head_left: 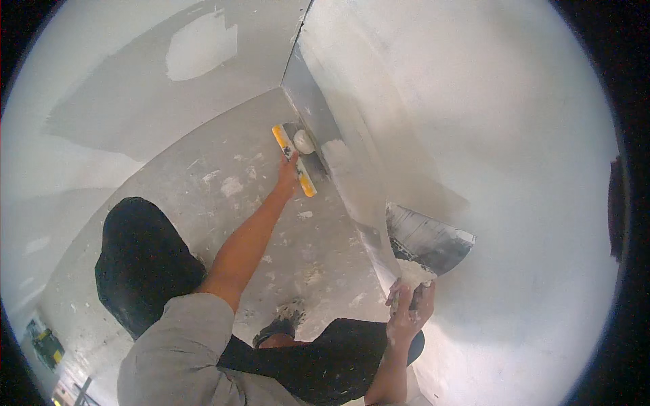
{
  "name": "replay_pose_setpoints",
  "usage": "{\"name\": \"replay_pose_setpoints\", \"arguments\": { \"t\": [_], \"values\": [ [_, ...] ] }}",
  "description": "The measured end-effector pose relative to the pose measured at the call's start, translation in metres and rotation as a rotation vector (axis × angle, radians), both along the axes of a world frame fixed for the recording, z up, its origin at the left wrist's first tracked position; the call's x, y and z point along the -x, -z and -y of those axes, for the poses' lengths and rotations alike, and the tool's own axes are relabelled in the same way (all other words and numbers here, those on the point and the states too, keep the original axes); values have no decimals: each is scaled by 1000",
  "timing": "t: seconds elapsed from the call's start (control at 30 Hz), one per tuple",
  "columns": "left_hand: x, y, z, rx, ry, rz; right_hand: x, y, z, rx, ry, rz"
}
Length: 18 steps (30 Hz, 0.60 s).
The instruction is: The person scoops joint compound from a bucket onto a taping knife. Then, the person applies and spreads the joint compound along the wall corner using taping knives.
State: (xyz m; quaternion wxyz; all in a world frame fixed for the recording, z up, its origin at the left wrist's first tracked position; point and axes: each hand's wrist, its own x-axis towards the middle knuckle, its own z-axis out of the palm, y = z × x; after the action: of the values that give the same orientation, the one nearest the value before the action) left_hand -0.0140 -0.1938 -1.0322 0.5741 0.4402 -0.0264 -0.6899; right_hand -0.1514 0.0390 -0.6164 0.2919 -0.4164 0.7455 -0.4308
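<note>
yellow-and-white, wide-bladed trowel (313,164) is being gripped by the left hand (289,172) at the streaky white wall's (514,169) foot, where a low grey strip (313,101) is seemingly awaiting coating, while the right hand (411,308) is clutching a broad metal spatula (432,238) carrying white paste (415,272).

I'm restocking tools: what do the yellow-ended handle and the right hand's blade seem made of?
Handle: probably plastic, matte, judging by its even, bright yellow; painted wood is possible.
Blade: likely metal with a dull sheen, being thin, grey and streaked.
</note>
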Motion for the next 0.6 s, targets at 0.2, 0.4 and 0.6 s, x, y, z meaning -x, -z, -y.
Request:
{"name": "replay_pose_setpoints", "arguments": {
  "t": [0.2, 0.4, 0.6],
  "values": [
    [-6, 12, 20, -1, 128, 123, -6, -1, -7, 14, -7, -9],
    [27, -26, 26, 244, 137, 233, -25, -8, -10, -22, -30, -84],
    [35, -80, 29, 224, 114, 447, -26, -7, 12, -11, -49, 5]
  ]
}}
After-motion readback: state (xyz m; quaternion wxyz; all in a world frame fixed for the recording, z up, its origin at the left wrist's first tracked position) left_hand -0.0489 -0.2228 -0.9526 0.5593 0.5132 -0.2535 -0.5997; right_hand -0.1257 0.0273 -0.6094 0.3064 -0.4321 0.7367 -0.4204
